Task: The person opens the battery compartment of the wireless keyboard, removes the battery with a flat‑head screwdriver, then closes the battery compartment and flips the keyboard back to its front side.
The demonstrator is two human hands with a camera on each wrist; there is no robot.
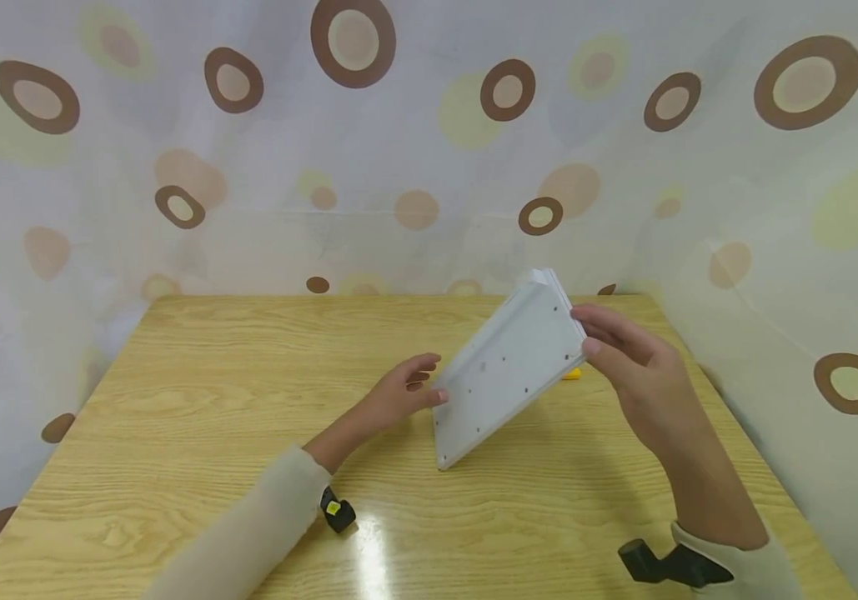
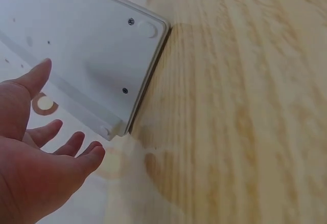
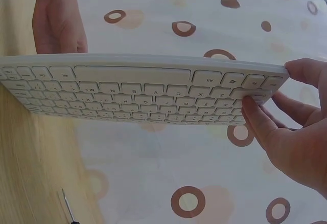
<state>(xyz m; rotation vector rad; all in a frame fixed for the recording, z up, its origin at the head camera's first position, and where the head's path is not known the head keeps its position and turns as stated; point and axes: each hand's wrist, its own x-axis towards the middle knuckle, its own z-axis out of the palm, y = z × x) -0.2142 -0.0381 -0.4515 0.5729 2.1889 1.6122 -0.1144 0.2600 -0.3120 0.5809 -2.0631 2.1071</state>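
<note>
A white keyboard (image 1: 507, 371) stands tilted on the wooden table, its screw-dotted underside towards the head camera. My right hand (image 1: 649, 387) grips its raised right end between thumb and fingers. In the right wrist view, the keys of the keyboard (image 3: 153, 93) show, with the right hand's fingers (image 3: 263, 121) on the end keys. Its lower end rests on the table in the left wrist view. Beside that lower end is my left hand (image 1: 394, 398), fingers spread and loosely bent, holding nothing. Whether the left thumb touches the underside, I cannot tell.
A small yellow object (image 1: 573, 374) lies on the table (image 1: 248, 375), mostly hidden behind the keyboard. In the right wrist view, a thin metal shaft (image 3: 67, 203) with a dark end shows at the bottom edge. A circle-patterned curtain (image 1: 413, 150) encloses the table's back and sides.
</note>
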